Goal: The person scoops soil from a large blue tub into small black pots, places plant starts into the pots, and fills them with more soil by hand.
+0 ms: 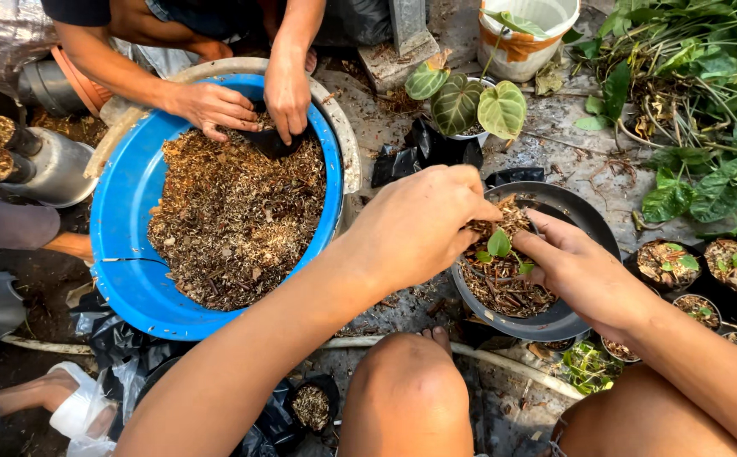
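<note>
My left hand [415, 224] is pinched on a clump of brown potting mix above a small black pot [504, 292] that holds a tiny green seedling [499, 245]. My right hand [580, 271] holds the pot's right side, fingers touching the mix by the seedling. The pot sits over a dark grey bowl [588, 224]. A big blue basin [123, 228] of brown bark mix [233, 220] lies to the left. Another person's two hands [250, 106] dig in its far edge, one filling a small black pot.
Several small black pots with seedlings [707, 271] stand at the right. A potted plant with large veined leaves [470, 101] and a white bucket [525, 34] sit at the back. Loose green plants [698, 101] lie at the far right. Black bags [123, 347] and metal pots [55, 169] crowd the left.
</note>
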